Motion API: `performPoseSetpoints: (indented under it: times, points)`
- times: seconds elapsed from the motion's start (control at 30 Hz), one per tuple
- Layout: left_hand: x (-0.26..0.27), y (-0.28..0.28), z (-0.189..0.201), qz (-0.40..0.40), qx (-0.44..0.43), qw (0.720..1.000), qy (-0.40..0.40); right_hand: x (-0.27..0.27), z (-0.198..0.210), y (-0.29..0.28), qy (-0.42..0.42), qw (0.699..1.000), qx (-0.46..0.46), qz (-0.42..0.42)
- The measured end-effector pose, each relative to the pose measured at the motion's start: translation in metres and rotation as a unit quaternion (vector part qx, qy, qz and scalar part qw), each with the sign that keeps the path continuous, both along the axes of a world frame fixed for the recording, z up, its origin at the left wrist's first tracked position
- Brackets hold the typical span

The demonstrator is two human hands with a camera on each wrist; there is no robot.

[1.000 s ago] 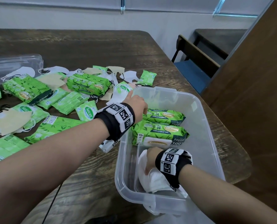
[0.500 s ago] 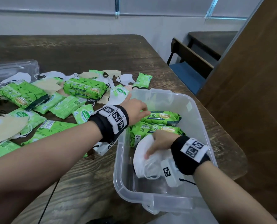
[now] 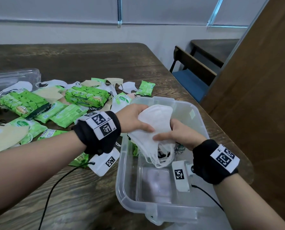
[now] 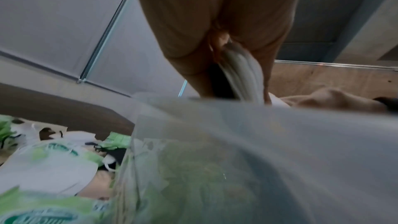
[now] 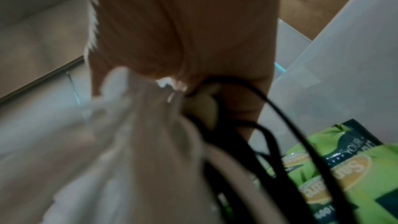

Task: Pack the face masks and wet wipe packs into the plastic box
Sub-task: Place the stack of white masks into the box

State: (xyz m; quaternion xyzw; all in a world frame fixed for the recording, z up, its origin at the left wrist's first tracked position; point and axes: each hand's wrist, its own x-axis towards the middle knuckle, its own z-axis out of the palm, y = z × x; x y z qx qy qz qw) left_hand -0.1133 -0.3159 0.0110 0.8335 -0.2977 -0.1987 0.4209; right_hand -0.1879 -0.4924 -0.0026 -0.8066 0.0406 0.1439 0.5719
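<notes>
1. While it sits at the table's (image 3: 88, 63) right edge, the plastic box (image 3: 155, 211) has wet wipe packs (image 3: 180, 149) inside.
2. More packs (image 3: 87, 97) lie loose near the left edge.
3. Both the left hand (image 3: 131, 118) and right hand (image 3: 180, 135) are gripping a stack of face masks (image 3: 155, 120) over the box.

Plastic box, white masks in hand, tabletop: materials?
Plastic box: clear, semi-glossy rigid plastic; the wet wipe pack shows through its wall.
White face masks: soft matte fabric, probably nonwoven; they crumple between left hand and right hand.
Table: dark wood grain, possibly laminate.
</notes>
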Motion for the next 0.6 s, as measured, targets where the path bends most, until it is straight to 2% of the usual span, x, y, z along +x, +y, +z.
performPoseSetpoints:
  times: [0.07,0.13,0.2,0.27,0.33,0.4,0.47,0.53,0.6]
  points:
    - [-0.004,0.002,-0.006,0.010,-0.012,1.000,0.014,0.000,-0.003,-0.001,0.021,0.999,-0.044,0.014]
    - [-0.007,0.003,-0.012,0.001,0.004,1.000,-0.007,0.000,-0.005,-0.001,0.029,0.998,-0.059,0.019]
    - [-0.009,0.001,-0.016,-0.031,0.050,0.997,-0.054,0.001,-0.005,-0.003,0.051,0.994,-0.096,0.029]
    - [-0.008,-0.003,-0.018,-0.076,0.109,0.984,-0.115,0.002,-0.008,-0.003,0.087,0.978,-0.178,0.072]
    - [-0.003,-0.006,-0.020,-0.098,0.152,0.971,-0.155,0.001,-0.012,0.003,0.139,0.937,-0.294,0.128]
    - [0.009,-0.006,-0.023,-0.085,0.163,0.968,-0.171,-0.002,-0.019,0.016,0.188,0.861,-0.423,0.209]
    - [0.022,-0.006,-0.025,-0.075,0.182,0.962,-0.187,-0.003,-0.032,0.027,0.221,0.795,-0.485,0.289]
    - [0.030,-0.007,-0.028,-0.081,0.212,0.954,-0.196,-0.002,-0.050,0.029,0.256,0.774,-0.484,0.317]
    - [0.033,-0.008,-0.029,-0.088,0.226,0.950,-0.196,0.001,-0.065,0.028,0.283,0.769,-0.481,0.310]
